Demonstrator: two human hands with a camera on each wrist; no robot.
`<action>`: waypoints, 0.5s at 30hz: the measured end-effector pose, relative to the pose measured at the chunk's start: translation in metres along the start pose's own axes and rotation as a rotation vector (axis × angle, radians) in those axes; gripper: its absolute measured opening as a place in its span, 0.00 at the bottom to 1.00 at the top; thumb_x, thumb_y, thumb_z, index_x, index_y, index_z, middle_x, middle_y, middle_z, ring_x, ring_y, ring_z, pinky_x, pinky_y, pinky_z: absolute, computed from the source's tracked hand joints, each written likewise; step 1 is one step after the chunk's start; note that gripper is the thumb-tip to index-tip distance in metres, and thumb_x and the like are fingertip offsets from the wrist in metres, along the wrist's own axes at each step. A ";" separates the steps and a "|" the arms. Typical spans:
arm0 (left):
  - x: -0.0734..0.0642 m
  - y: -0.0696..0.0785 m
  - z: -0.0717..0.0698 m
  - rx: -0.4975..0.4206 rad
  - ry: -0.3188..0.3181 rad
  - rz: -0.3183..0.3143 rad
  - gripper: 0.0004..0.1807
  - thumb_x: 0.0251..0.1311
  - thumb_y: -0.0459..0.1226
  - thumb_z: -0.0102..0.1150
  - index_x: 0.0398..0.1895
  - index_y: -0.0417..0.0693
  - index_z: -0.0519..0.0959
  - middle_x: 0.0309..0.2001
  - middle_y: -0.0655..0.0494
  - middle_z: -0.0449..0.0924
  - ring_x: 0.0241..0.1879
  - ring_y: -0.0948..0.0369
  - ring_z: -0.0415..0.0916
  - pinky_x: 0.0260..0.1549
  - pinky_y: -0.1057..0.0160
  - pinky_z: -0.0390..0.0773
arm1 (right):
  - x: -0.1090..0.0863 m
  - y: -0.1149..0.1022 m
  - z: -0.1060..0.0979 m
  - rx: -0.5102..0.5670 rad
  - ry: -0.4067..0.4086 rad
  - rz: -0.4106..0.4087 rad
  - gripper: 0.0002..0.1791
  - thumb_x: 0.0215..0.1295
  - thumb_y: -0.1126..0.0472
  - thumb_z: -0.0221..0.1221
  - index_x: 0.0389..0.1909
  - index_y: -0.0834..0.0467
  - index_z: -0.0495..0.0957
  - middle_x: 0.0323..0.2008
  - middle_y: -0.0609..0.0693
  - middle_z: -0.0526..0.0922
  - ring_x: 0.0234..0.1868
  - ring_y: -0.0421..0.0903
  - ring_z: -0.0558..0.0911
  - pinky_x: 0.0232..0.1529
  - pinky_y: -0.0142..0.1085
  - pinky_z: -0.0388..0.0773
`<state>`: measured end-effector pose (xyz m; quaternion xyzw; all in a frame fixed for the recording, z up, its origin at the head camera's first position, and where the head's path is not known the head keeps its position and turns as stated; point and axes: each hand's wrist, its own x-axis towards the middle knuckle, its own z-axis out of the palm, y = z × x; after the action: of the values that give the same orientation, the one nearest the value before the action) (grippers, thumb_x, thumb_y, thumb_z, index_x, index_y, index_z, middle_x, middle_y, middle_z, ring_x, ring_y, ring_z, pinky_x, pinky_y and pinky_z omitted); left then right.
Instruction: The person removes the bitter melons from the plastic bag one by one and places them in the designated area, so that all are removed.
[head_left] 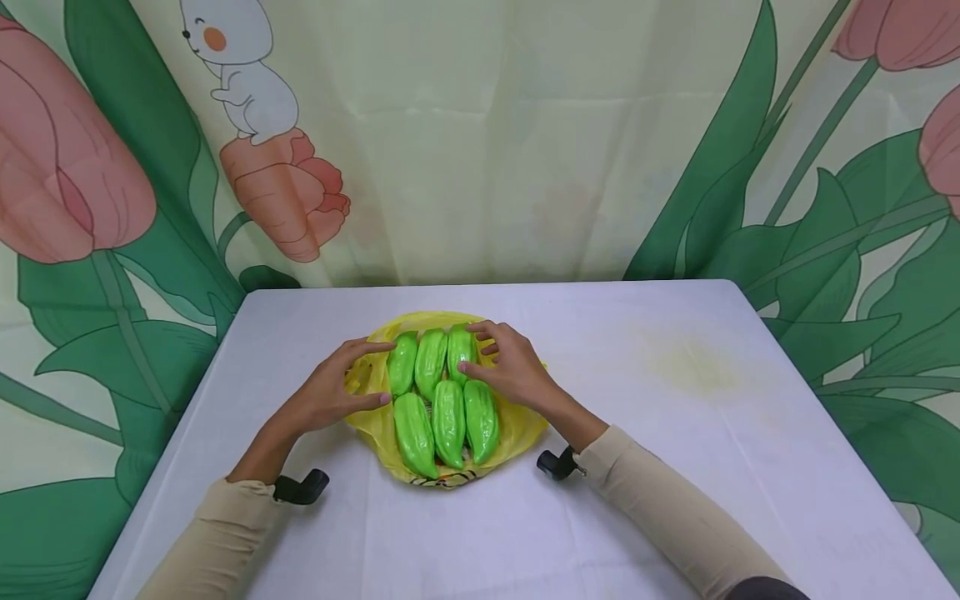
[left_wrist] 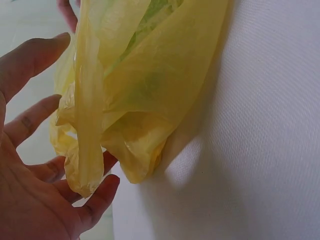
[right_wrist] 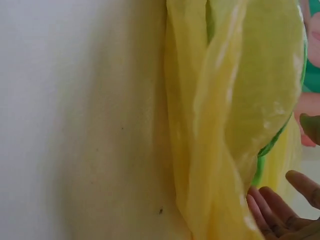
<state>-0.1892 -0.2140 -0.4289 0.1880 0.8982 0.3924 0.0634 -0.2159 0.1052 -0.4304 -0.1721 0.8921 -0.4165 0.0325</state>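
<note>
Several glossy bright-green vegetables [head_left: 449, 423], long, ridged and tapered, lie in two rows of three on a spread yellow plastic bag [head_left: 525, 425]; their exact kind is unclear. My left hand [head_left: 326, 392] is at the bag's left side, thumb and fingers spread apart. In the left wrist view, some fingertips of that hand [left_wrist: 37, 175] reach behind a hanging fold of the bag [left_wrist: 90, 120]. Over the upper right vegetable [head_left: 461, 350] is my right hand [head_left: 517, 367], its fingers loosely bent. The right wrist view shows those fingers [right_wrist: 280, 212] spread beside the bag [right_wrist: 210, 150], gripping nothing visible.
A white cloth covers the table [head_left: 637, 500], with a faint yellowish stain [head_left: 697, 362] at right. Behind the table hangs a printed curtain [head_left: 487, 167] with tulips and a rabbit on a carrot. Black wrist cameras [head_left: 302, 487] stick out from both wrists.
</note>
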 end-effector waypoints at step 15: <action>0.005 0.000 0.000 -0.063 -0.005 -0.033 0.40 0.62 0.42 0.77 0.77 0.55 0.71 0.80 0.41 0.63 0.81 0.38 0.54 0.75 0.28 0.57 | 0.018 -0.005 0.014 -0.123 0.030 0.028 0.38 0.64 0.50 0.76 0.71 0.58 0.75 0.58 0.59 0.80 0.54 0.56 0.83 0.56 0.49 0.81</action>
<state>-0.1938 -0.2122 -0.4292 0.1723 0.8882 0.4188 0.0779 -0.2283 0.0865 -0.4344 -0.1552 0.9186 -0.3630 0.0141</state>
